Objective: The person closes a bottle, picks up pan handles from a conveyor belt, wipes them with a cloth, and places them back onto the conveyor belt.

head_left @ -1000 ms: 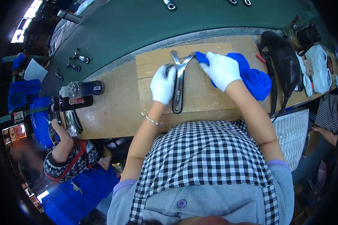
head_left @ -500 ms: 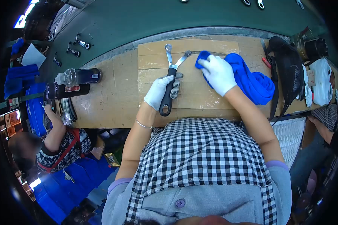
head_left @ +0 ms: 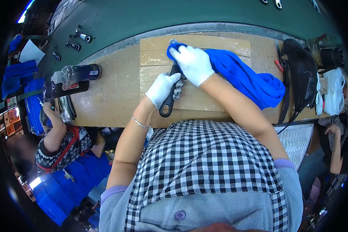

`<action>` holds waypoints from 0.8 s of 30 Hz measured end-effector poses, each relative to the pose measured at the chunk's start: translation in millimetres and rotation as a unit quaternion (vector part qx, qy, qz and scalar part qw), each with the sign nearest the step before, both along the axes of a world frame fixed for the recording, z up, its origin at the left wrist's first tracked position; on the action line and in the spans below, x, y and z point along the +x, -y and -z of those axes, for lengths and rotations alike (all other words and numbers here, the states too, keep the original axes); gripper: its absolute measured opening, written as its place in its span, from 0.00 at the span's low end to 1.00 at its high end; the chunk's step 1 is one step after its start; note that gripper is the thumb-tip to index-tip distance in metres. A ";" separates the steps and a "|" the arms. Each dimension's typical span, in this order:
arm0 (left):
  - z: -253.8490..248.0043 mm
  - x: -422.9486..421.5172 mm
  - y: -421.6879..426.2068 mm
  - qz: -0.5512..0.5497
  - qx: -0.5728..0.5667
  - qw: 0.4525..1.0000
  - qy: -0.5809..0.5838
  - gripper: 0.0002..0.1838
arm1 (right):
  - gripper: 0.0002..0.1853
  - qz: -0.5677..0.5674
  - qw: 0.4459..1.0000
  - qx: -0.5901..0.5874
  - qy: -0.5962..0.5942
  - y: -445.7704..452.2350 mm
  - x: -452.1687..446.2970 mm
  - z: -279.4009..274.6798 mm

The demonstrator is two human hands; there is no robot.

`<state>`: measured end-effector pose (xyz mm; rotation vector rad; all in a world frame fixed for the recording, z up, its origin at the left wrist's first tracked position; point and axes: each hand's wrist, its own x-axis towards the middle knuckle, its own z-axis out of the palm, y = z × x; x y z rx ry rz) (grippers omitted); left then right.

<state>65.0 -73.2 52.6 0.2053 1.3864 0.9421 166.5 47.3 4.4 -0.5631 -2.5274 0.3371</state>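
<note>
My left hand [head_left: 161, 89], in a white glove with grey fingertips, is wrapped round the black handle of a two-pronged wrench [head_left: 166, 109]. The handle's holed end points toward me. My right hand [head_left: 194, 65], also gloved, grips one end of a blue cloth [head_left: 255, 83] and presses it over the wrench's metal prongs. One ring-shaped tip shows above the cloth; the other prong is hidden. The rest of the cloth trails off to the right over the cardboard sheet [head_left: 158, 58] and the table.
At left lie bottles [head_left: 75, 74] with dark contents. Several metal tool heads [head_left: 82, 35] rest on the green surface [head_left: 143, 17] beyond the table. To the right are a black bag [head_left: 299, 73], a red-handled item [head_left: 279, 65] and a white plastic bag [head_left: 334, 91]. Another person [head_left: 62, 145] works at lower left.
My right hand has moved left with the cloth, from beside the wrench onto its prongs. The cloth is now stretched out further left. My left hand still holds the handle.
</note>
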 end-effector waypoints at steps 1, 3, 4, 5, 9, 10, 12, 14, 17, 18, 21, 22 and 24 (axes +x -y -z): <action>-0.1 -0.1 0.1 0.008 0.001 1.000 -0.010 0.11 | 0.14 -0.027 0.999 0.000 0.036 4.0 11.7 -1.6; 2.6 0.1 2.3 0.016 0.000 1.000 -0.015 0.12 | 0.15 -0.040 0.996 -0.023 0.074 2.0 32.0 -3.0; 4.8 0.1 3.6 0.019 0.008 1.000 -0.019 0.13 | 0.16 -0.051 0.992 -0.046 0.108 2.8 39.3 -6.2; 6.1 0.1 2.9 0.021 0.019 0.999 -0.026 0.15 | 0.14 -0.047 0.986 -0.073 0.141 0.6 43.4 -11.6; 8.2 4.1 3.9 0.017 0.022 0.999 -0.044 0.13 | 0.11 0.046 0.972 -0.229 0.038 -15.0 43.9 -16.0; 10.4 5.7 4.2 0.018 0.019 0.999 -0.041 0.13 | 0.11 0.047 0.971 -0.233 0.040 -12.9 38.4 -11.9; 13.7 10.1 3.6 0.012 0.017 0.996 -0.092 0.11 | 0.11 0.036 0.961 -0.272 0.025 -0.6 23.0 -4.4; 12.3 17.8 1.7 -0.001 0.010 0.994 -0.105 0.09 | 0.09 0.067 0.957 -0.281 0.015 8.8 20.0 -5.1; 9.4 22.5 3.9 -0.013 0.007 0.993 -0.118 0.09 | 0.07 0.094 0.978 -0.186 0.023 -4.6 24.9 -9.5; 9.4 23.2 3.0 -0.012 0.006 0.992 -0.126 0.09 | 0.07 0.095 0.979 -0.179 0.018 -6.4 23.6 -9.8; 10.0 23.7 -1.4 -0.011 0.008 0.991 -0.136 0.09 | 0.07 0.063 0.979 -0.195 -0.020 2.2 20.7 -5.6; 11.0 24.7 0.3 -0.013 0.003 0.991 -0.135 0.09 | 0.07 0.076 0.975 -0.208 -0.005 12.6 17.2 -4.5; 11.1 28.0 3.9 -0.011 -0.003 0.989 -0.149 0.09 | 0.06 0.081 0.979 -0.185 -0.007 15.3 19.1 1.9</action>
